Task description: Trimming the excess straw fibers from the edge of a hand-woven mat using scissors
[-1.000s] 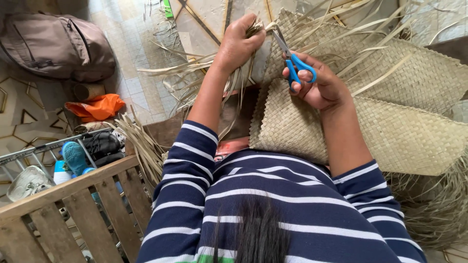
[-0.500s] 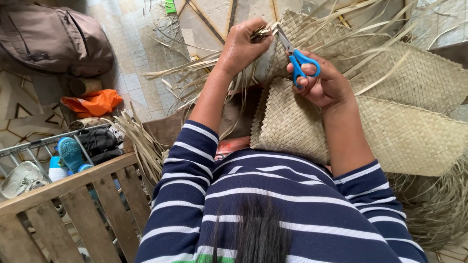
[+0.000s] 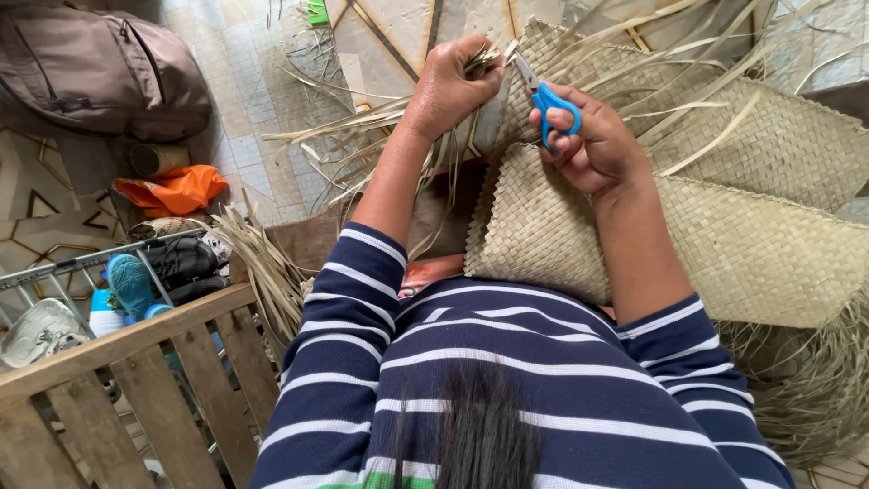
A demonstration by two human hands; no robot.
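Two hands work at the mat's upper corner. The left hand (image 3: 450, 86) is closed around a bunch of loose strips (image 3: 362, 122) at the edge of the woven mat (image 3: 769, 244), which lies across the lap and runs off to the right. The right hand (image 3: 593, 145) has its fingers through the blue loops of the scissors (image 3: 543, 91), blades pointing up toward the gripped strips. Against a second ago, both hands have lifted slightly and drawn together, so the blades now sit just beside the left fist; that suggests trimming of the stray ends is under way. The blade tips are hidden against the strips, so whether they are open cannot be told. The mat's far edge is cut off.
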